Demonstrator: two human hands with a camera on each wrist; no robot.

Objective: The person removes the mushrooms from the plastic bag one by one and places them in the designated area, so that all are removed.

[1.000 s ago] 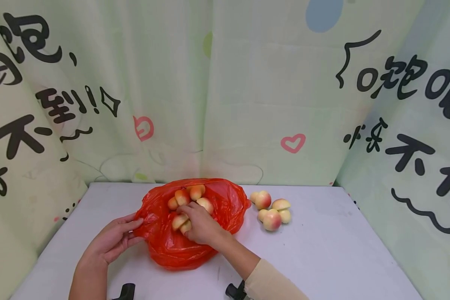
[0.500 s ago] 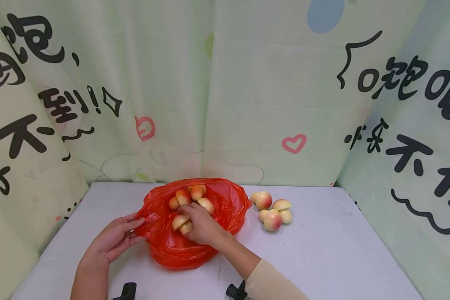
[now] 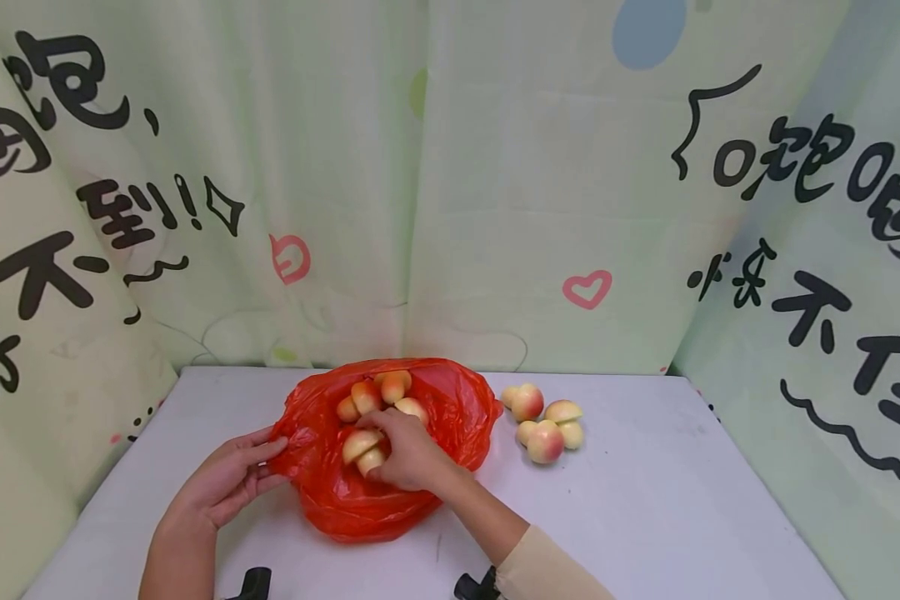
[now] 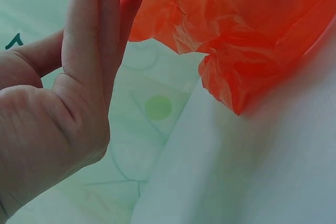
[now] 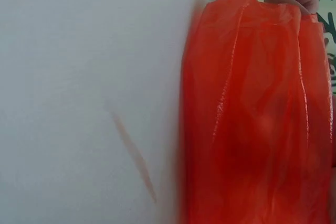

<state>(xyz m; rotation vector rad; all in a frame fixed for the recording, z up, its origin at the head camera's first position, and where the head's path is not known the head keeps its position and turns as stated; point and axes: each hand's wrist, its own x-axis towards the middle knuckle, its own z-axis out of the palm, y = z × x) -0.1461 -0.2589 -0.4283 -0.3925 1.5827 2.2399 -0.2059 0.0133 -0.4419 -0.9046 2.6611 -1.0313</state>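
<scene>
A red plastic bag [image 3: 375, 508] lies spread with its mouth facing up, several cream-and-orange mushrooms [image 3: 365, 394] inside it. My left hand [image 3: 228, 475] pinches the bag's left edge between thumb and fingers; in the left wrist view, the hand [image 4: 86, 66] has long fingers reaching up behind the red film. Inside the bag, my right hand [image 3: 405, 450] curls its thumb and fingers around a pale mushroom [image 3: 363, 446], whose cap and stem show left of the hand. In the right wrist view the bag's side [image 5: 252, 114] hides the right fingers.
On the white table [image 3: 645, 500], right of the bag, sits a small group of pale mushrooms with pinkish caps [image 3: 545, 440]. A printed curtain [image 3: 480, 183] stands along the back and both sides. Black mounts [image 3: 255, 583] show at the lower edge near the wrists.
My right hand has shifted slightly right and spread a little, showing more of the pale mushroom's stem. The left hand and the bag have stayed nearly still.
</scene>
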